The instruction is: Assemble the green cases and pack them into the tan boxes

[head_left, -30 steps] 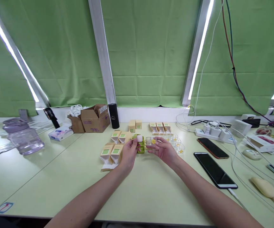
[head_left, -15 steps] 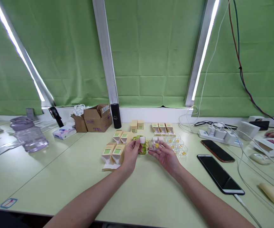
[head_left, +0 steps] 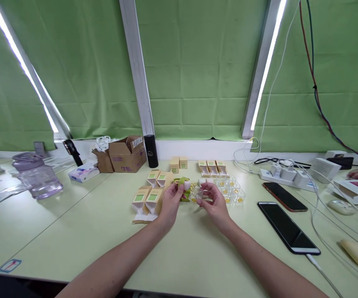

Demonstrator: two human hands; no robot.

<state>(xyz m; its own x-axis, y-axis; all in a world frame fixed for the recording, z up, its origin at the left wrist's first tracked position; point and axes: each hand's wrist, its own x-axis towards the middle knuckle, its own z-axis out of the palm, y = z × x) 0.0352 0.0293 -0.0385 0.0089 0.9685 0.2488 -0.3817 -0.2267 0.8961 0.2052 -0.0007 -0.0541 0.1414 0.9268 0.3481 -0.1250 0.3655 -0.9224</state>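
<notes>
My left hand [head_left: 170, 202] is closed on a small green piece with a white top [head_left: 184, 184], held just above the table. My right hand [head_left: 213, 201] pinches a small clear plastic case with a yellow spot [head_left: 195, 193] right beside it. The two hands almost meet over the middle of the desk. Several tan cartons with green labels [head_left: 147, 198] lie just left of my left hand. A row of clear cases with yellow spots [head_left: 232, 191] sits to the right of my right hand.
Three open tan cartons [head_left: 212, 167] stand behind the hands, with a black cylinder [head_left: 151, 151] and a brown cardboard box [head_left: 127, 155] further back. Two phones [head_left: 288, 227] and a power strip with cables [head_left: 286, 175] lie right. A purple jug [head_left: 36, 179] stands far left.
My right hand, open palm-up with a clear case on it earlier, has turned and closed its fingers on the case. My left hand has drawn the green piece slightly closer to the right hand.
</notes>
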